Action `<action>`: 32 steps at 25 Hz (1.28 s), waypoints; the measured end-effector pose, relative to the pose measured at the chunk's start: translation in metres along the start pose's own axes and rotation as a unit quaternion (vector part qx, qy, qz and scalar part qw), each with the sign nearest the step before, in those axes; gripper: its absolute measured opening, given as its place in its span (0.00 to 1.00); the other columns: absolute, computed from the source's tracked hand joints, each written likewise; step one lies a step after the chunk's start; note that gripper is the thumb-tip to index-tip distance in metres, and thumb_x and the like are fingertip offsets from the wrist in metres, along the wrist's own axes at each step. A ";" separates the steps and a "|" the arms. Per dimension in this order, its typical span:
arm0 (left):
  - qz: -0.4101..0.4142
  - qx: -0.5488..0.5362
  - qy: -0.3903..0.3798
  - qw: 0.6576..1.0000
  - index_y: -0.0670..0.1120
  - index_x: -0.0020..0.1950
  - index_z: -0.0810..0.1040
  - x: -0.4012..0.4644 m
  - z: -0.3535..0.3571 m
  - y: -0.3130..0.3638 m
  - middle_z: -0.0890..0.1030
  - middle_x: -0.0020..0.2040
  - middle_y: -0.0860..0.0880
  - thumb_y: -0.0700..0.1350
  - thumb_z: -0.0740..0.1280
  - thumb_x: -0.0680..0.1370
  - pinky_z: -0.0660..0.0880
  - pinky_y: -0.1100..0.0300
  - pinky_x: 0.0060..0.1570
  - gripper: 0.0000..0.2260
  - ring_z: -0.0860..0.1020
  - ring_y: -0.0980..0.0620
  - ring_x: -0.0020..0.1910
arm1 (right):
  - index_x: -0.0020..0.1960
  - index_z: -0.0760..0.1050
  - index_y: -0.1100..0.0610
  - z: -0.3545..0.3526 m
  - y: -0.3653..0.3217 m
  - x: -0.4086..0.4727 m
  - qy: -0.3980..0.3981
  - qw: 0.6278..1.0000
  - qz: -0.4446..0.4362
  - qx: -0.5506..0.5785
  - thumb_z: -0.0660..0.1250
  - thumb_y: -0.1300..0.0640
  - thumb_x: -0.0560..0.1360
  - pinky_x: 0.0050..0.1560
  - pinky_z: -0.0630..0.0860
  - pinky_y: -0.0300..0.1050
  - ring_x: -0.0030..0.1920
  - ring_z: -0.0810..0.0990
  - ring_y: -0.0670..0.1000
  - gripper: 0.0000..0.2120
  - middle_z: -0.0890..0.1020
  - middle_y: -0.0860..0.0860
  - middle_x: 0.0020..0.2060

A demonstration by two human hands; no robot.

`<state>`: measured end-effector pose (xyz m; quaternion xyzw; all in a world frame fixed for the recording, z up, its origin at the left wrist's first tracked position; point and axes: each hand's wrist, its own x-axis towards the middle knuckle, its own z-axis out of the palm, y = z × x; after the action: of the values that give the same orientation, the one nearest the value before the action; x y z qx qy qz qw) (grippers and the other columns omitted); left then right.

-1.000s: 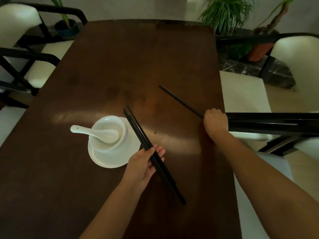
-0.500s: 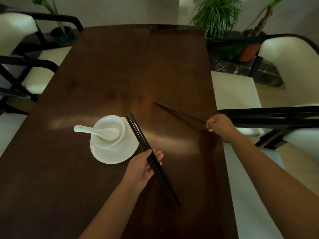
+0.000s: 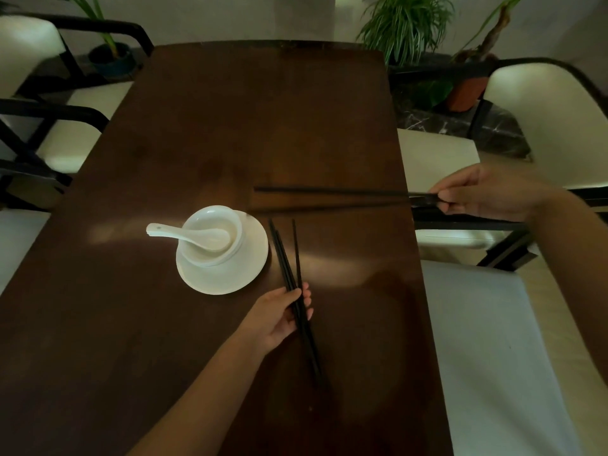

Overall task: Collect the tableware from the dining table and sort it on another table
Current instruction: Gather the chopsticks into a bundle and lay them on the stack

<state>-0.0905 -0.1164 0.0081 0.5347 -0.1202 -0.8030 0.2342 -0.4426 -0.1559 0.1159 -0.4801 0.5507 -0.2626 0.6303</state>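
Head view: we saw a spoon [image 3: 187, 234] in a bowl [image 3: 214, 236] on a plate [image 3: 237, 274], left of centre on the table [image 3: 230, 126]; our left hand [image 3: 279, 315] grasped a bunch of chopsticks [image 3: 289, 271], our right hand [image 3: 487, 192] pinched one chopstick [image 3: 329, 191] at the right edge.

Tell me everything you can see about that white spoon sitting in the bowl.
The white spoon looks like glossy ceramic, a short soup spoon with a deep oval scoop and a thick, flat-ended handle. Its scoop lies inside the white bowl, hollow side up, and its handle leans over the bowl's left rim, jutting out above the dark wooden table. It looks clean. Only the bowl touches it; neither hand is on it.
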 end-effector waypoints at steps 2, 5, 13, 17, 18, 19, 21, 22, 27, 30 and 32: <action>0.002 0.051 -0.032 0.998 0.39 0.52 0.78 -0.005 -0.010 0.008 0.81 0.43 0.44 0.36 0.61 0.78 0.79 0.58 0.39 0.07 0.81 0.50 0.42 | 0.42 0.84 0.55 0.002 -0.008 -0.001 -0.096 0.990 0.052 -0.089 0.72 0.53 0.63 0.36 0.77 0.32 0.33 0.80 0.44 0.10 0.83 0.51 0.33; -0.015 0.166 -0.091 0.982 0.40 0.53 0.77 -0.015 -0.012 0.018 0.85 0.46 0.43 0.37 0.60 0.79 0.80 0.60 0.40 0.08 0.83 0.49 0.48 | 0.41 0.84 0.50 0.023 -0.021 0.013 -0.187 0.949 0.085 -0.240 0.68 0.54 0.68 0.34 0.74 0.31 0.31 0.77 0.41 0.07 0.82 0.48 0.31; -0.040 0.236 -0.214 0.947 0.42 0.52 0.77 -0.032 0.014 0.013 0.85 0.42 0.45 0.41 0.59 0.79 0.79 0.62 0.38 0.08 0.83 0.51 0.40 | 0.41 0.82 0.49 0.088 -0.029 0.064 -0.192 0.895 0.098 -0.391 0.67 0.58 0.73 0.44 0.73 0.41 0.31 0.75 0.42 0.07 0.83 0.44 0.32; -0.026 0.162 -0.179 0.970 0.40 0.54 0.75 -0.030 0.005 0.000 0.76 0.34 0.48 0.44 0.54 0.81 0.75 0.60 0.33 0.12 0.73 0.54 0.29 | 0.43 0.81 0.47 0.101 -0.016 0.069 -0.137 0.897 0.081 -0.413 0.69 0.57 0.72 0.50 0.74 0.43 0.31 0.77 0.37 0.05 0.84 0.44 0.38; -0.019 0.152 -0.180 0.972 0.41 0.54 0.74 -0.030 0.004 -0.003 0.74 0.32 0.50 0.45 0.54 0.81 0.72 0.62 0.30 0.12 0.70 0.55 0.27 | 0.48 0.80 0.47 0.107 -0.012 0.071 -0.098 0.909 0.059 -0.402 0.69 0.57 0.72 0.49 0.73 0.41 0.35 0.77 0.36 0.07 0.84 0.46 0.45; -0.010 0.141 -0.184 0.973 0.41 0.53 0.73 -0.030 0.004 -0.006 0.72 0.31 0.51 0.45 0.54 0.81 0.69 0.64 0.28 0.11 0.67 0.56 0.26 | 0.56 0.77 0.48 0.116 -0.005 0.073 -0.028 0.925 0.033 -0.378 0.69 0.57 0.72 0.50 0.73 0.40 0.41 0.77 0.37 0.13 0.81 0.47 0.52; 0.004 0.108 -0.191 0.976 0.42 0.51 0.72 -0.028 0.005 -0.009 0.69 0.29 0.51 0.44 0.54 0.81 0.66 0.66 0.25 0.09 0.64 0.57 0.24 | 0.69 0.65 0.50 0.139 0.013 0.072 0.190 0.949 0.013 -0.253 0.71 0.54 0.70 0.56 0.73 0.44 0.53 0.76 0.45 0.29 0.72 0.48 0.63; 0.010 0.091 -0.194 0.977 0.42 0.50 0.71 -0.027 0.005 -0.010 0.69 0.29 0.52 0.43 0.53 0.81 0.66 0.66 0.24 0.09 0.64 0.57 0.23 | 0.71 0.61 0.51 0.153 0.023 0.068 0.280 0.947 0.027 -0.156 0.71 0.52 0.70 0.56 0.74 0.44 0.55 0.74 0.47 0.32 0.70 0.51 0.64; 0.005 0.144 -0.233 0.962 0.43 0.51 0.73 -0.026 -0.002 -0.009 0.71 0.31 0.50 0.45 0.54 0.81 0.70 0.63 0.29 0.10 0.67 0.55 0.26 | 0.51 0.78 0.59 0.207 0.056 0.049 0.094 0.985 0.083 0.120 0.65 0.50 0.75 0.22 0.66 0.34 0.24 0.72 0.44 0.13 0.82 0.50 0.34; -0.021 0.160 -0.258 0.953 0.44 0.52 0.76 -0.027 -0.007 -0.007 0.76 0.36 0.49 0.49 0.57 0.79 0.76 0.58 0.40 0.12 0.75 0.53 0.32 | 0.43 0.77 0.57 0.214 0.048 0.054 0.104 0.986 0.036 0.128 0.64 0.57 0.76 0.19 0.65 0.33 0.20 0.68 0.43 0.05 0.85 0.51 0.32; -0.038 0.148 -0.261 0.953 0.43 0.53 0.78 -0.027 -0.013 -0.007 0.79 0.38 0.48 0.53 0.57 0.78 0.78 0.55 0.45 0.16 0.79 0.52 0.37 | 0.40 0.75 0.56 0.214 0.043 0.053 0.112 0.987 0.031 0.113 0.61 0.58 0.77 0.20 0.64 0.33 0.19 0.68 0.43 0.09 0.83 0.51 0.31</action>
<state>-0.0715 -0.0958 0.0208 0.3391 -0.2745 -0.8960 0.0823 -0.2347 -0.1166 0.0400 -0.3563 0.5993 -0.3554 0.6226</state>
